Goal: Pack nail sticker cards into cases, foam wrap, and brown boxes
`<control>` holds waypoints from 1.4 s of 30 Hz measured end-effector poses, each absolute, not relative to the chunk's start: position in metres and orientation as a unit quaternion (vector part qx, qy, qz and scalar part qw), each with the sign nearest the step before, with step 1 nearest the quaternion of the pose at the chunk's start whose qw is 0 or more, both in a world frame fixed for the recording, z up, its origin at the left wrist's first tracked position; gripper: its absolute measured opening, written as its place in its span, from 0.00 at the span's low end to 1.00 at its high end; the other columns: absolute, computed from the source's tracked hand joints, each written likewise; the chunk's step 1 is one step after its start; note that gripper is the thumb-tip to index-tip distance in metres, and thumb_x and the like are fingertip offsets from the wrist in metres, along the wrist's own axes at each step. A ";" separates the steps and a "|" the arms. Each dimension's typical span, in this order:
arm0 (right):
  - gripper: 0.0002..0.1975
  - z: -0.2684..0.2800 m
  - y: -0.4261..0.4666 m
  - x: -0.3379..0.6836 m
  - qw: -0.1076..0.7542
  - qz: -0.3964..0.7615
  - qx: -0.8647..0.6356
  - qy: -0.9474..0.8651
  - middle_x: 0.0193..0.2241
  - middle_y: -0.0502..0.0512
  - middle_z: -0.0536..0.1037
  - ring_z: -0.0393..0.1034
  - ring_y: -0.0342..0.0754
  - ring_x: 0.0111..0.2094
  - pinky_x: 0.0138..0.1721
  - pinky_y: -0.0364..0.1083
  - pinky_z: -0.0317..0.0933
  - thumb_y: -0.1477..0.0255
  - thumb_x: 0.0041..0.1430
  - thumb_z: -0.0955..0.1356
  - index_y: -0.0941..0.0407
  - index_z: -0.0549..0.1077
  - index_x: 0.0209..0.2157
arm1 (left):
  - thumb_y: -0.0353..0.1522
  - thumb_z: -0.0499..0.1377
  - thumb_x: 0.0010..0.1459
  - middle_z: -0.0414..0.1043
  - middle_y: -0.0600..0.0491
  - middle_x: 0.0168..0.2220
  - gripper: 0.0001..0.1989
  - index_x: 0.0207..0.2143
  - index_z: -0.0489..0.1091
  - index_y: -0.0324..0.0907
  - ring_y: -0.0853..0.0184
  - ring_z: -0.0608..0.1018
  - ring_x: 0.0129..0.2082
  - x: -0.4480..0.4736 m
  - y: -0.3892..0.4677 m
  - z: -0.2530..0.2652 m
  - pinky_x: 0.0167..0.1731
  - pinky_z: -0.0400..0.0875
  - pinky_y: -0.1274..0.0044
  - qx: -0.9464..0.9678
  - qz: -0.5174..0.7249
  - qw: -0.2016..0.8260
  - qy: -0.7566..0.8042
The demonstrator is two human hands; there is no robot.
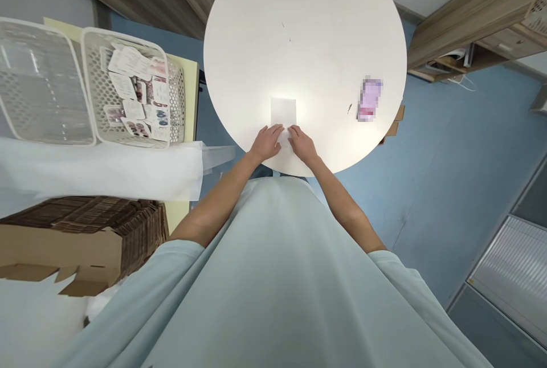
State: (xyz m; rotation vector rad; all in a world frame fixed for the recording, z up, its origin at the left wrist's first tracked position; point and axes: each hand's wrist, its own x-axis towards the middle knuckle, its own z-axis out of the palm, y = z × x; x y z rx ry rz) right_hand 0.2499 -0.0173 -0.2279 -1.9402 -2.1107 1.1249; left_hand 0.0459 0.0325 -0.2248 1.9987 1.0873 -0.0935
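Note:
A small white rectangular sheet (284, 110), perhaps paper or thin foam, lies at the near edge of the round white table. From the left, my left hand (267, 143) holds it with the fingertips at its middle and the thumb lower down. My right hand (302, 144) grips the same sheet from the other side, fingers bent and thumb close by. A narrow gap separates the two sets of fingertips. The lower part of the sheet is partly covered by my hands.
The round table (307, 20) also bears a blurred purple phone-like object (370, 99). To the left stand a white basket (176, 100) with several carded packs, a clear bin (38, 83), white wrapping sheeting (106, 168) and stacked flattened cardboard (60, 242). Wooden cabinets (470, 15) stand at right.

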 end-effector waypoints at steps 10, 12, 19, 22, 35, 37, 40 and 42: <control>0.34 -0.224 -0.079 0.253 0.026 0.390 -0.557 -0.733 0.81 0.74 0.57 0.53 0.62 0.82 0.78 0.65 0.59 0.70 0.78 0.65 0.63 0.58 0.80 | 0.32 0.65 0.61 0.57 0.38 0.81 0.46 0.80 0.58 0.40 0.50 0.60 0.82 0.024 -0.024 -0.220 0.82 0.48 0.54 0.787 -0.047 0.437 0.433; 0.33 -0.223 -0.087 0.254 0.032 0.391 -0.548 -0.739 0.81 0.74 0.57 0.53 0.62 0.82 0.78 0.64 0.58 0.66 0.80 0.64 0.63 0.60 0.79 | 0.31 0.64 0.63 0.59 0.39 0.80 0.42 0.79 0.60 0.40 0.52 0.63 0.81 0.023 -0.032 -0.220 0.81 0.51 0.55 0.771 -0.036 0.446 0.453; 0.29 -0.221 -0.073 0.249 0.038 0.369 -0.609 -0.701 0.73 0.73 0.71 0.70 0.63 0.73 0.73 0.61 0.65 0.59 0.85 0.58 0.62 0.69 0.72 | 0.40 0.66 0.68 0.77 0.44 0.70 0.26 0.67 0.76 0.46 0.50 0.77 0.71 0.030 -0.024 -0.220 0.75 0.67 0.56 0.675 0.035 0.465 0.571; 0.27 -0.220 -0.058 0.244 0.038 0.354 -0.648 -0.673 0.67 0.71 0.77 0.77 0.63 0.64 0.67 0.59 0.70 0.59 0.86 0.56 0.59 0.72 0.69 | 0.42 0.66 0.69 0.84 0.45 0.61 0.19 0.58 0.81 0.46 0.49 0.83 0.62 0.032 -0.012 -0.223 0.65 0.77 0.60 0.623 0.046 0.470 0.623; 0.28 -0.228 0.003 0.234 0.000 0.343 -0.735 -0.584 0.69 0.72 0.73 0.78 0.65 0.61 0.58 0.60 0.77 0.66 0.81 0.64 0.56 0.63 0.76 | 0.40 0.67 0.66 0.80 0.45 0.38 0.11 0.34 0.73 0.47 0.49 0.82 0.45 0.053 0.027 -0.244 0.51 0.76 0.58 0.561 -0.014 0.436 0.703; 0.29 -0.230 0.013 0.232 0.022 0.320 -0.696 -0.642 0.75 0.72 0.65 0.69 0.68 0.71 0.68 0.65 0.71 0.69 0.80 0.63 0.56 0.62 0.78 | 0.39 0.68 0.66 0.79 0.44 0.38 0.10 0.33 0.72 0.46 0.47 0.81 0.46 0.054 0.030 -0.247 0.52 0.77 0.57 0.574 -0.019 0.434 0.695; 0.27 -0.232 0.025 0.230 0.028 0.323 -0.626 -0.709 0.79 0.68 0.62 0.54 0.64 0.80 0.77 0.68 0.58 0.74 0.79 0.60 0.57 0.65 0.75 | 0.38 0.68 0.66 0.78 0.42 0.42 0.09 0.35 0.73 0.46 0.45 0.80 0.48 0.053 0.035 -0.250 0.54 0.78 0.55 0.596 -0.028 0.431 0.678; 0.26 -0.233 0.027 0.228 0.011 0.341 -0.602 -0.722 0.78 0.69 0.65 0.56 0.64 0.80 0.78 0.68 0.56 0.76 0.78 0.60 0.60 0.68 0.72 | 0.38 0.68 0.67 0.77 0.40 0.46 0.08 0.39 0.75 0.45 0.43 0.80 0.51 0.052 0.039 -0.251 0.56 0.77 0.52 0.599 -0.042 0.441 0.667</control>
